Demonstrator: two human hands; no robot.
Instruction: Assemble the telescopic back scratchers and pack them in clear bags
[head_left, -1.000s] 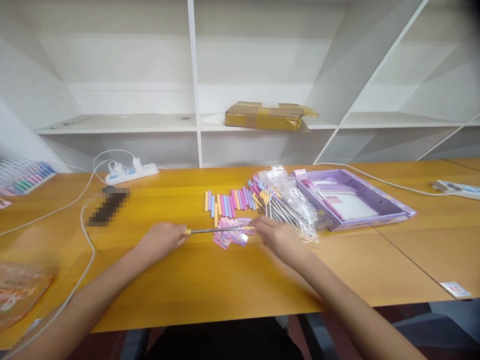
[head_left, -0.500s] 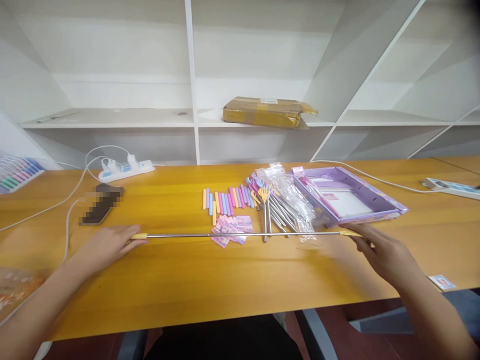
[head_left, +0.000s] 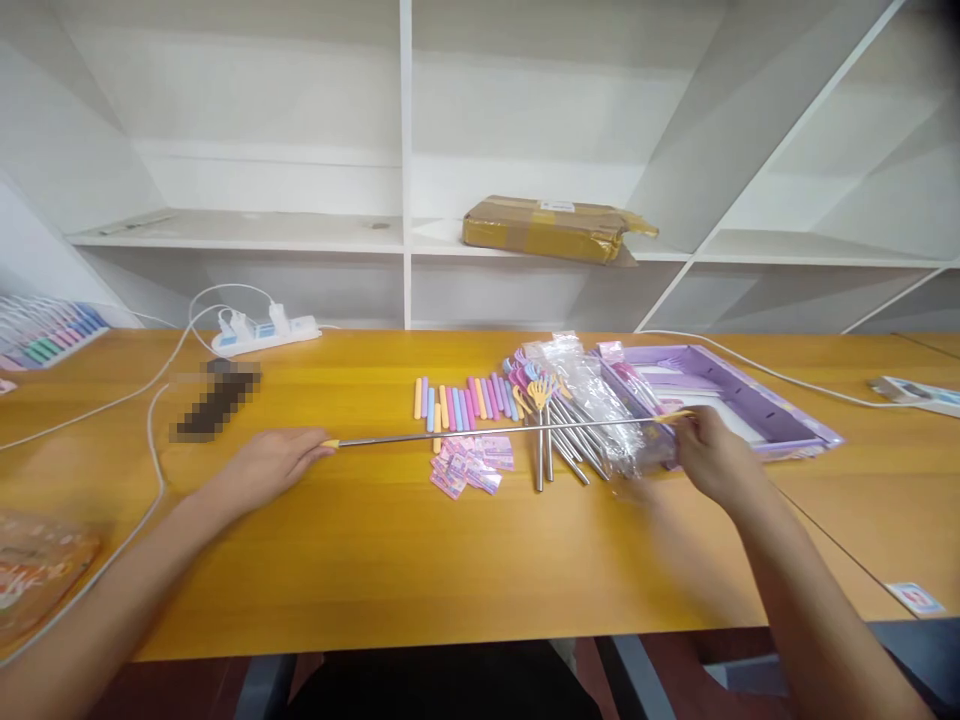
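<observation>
A long, extended telescopic back scratcher (head_left: 480, 432) spans the space above the table. My left hand (head_left: 281, 462) is closed round its yellow handle end. At the other end, my right hand (head_left: 712, 450) grips the yellow claw head, which pokes out past the fingers. Behind and below the rod, more back scratchers (head_left: 540, 440) with coloured claw heads and silver rods lie in a pile. Left of them is a row of pastel handle sleeves (head_left: 471, 400). Pink printed cards (head_left: 469, 465) lie spread in front of the sleeves.
Clear plastic bags (head_left: 592, 385) lie against a purple open box (head_left: 810, 430) at right. A blurred dark object (head_left: 217, 405), a power strip (head_left: 270, 335) and white cables are at left. An orange package (head_left: 45, 570) sits front left. A taped carton (head_left: 547, 228) rests on the shelf.
Both hands have come closer together on the back scratcher, and its right end has risen. The right hand's fingers have curled round the claw end. The view has shifted slightly left.
</observation>
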